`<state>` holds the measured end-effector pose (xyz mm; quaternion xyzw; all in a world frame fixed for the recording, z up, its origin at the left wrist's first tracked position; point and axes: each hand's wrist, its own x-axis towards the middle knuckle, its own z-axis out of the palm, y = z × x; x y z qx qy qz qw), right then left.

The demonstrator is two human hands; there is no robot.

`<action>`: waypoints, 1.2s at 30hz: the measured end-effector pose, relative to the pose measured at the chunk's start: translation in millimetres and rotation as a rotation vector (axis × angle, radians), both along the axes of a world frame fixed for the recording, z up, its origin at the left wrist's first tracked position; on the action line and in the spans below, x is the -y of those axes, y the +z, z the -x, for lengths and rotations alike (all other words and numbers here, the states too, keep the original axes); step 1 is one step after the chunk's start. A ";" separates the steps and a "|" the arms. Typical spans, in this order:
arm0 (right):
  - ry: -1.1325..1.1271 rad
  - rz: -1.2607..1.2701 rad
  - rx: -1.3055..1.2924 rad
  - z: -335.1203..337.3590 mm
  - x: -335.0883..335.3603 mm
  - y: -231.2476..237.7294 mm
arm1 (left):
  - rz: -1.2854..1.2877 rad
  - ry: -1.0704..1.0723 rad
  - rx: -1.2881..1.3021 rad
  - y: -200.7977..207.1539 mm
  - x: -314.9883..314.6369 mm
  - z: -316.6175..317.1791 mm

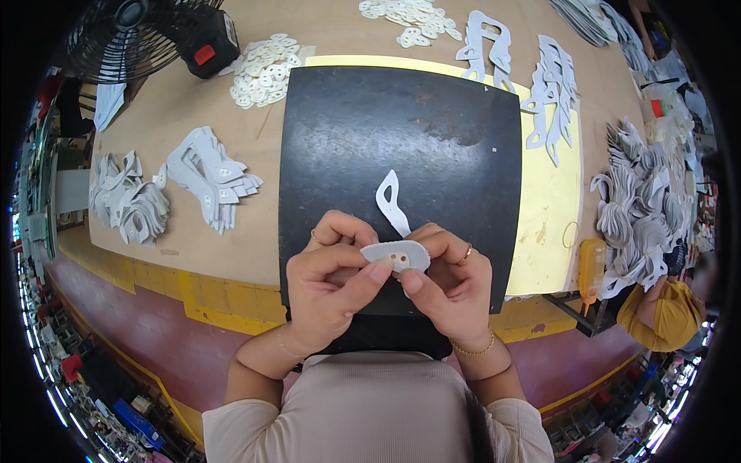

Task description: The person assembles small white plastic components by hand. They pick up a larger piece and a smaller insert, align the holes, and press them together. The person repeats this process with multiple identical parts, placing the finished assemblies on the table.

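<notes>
Between my two hands is a small white cut piece (409, 248) with a rounded end and two small holes. My left hand (333, 270) pinches its left side between thumb and fingers. On the other side, my right hand (451, 274) grips the edge with thumb and forefinger. Just beyond my fingers, a white curved piece with a long opening (390, 202) lies on the black mat (340, 139); its near end reaches my right fingers, and I cannot tell whether it joins the held piece.
Stacks of white cut pieces (210, 174) lie left of the mat, with small holed pieces (266, 71) farther back. More cutouts (552, 92) rest on yellow sheet (548, 231) at right, near a yellow bottle (592, 266). A fan (127, 38) stands far left; a person in yellow (662, 316) is at right.
</notes>
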<state>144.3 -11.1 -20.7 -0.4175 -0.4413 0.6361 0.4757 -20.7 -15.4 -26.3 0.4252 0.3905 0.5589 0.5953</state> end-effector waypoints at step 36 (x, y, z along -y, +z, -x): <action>-0.054 0.005 -0.085 9.6 5.6 -2.5 | -0.134 0.054 -0.088 -7.5 0.2 -3.0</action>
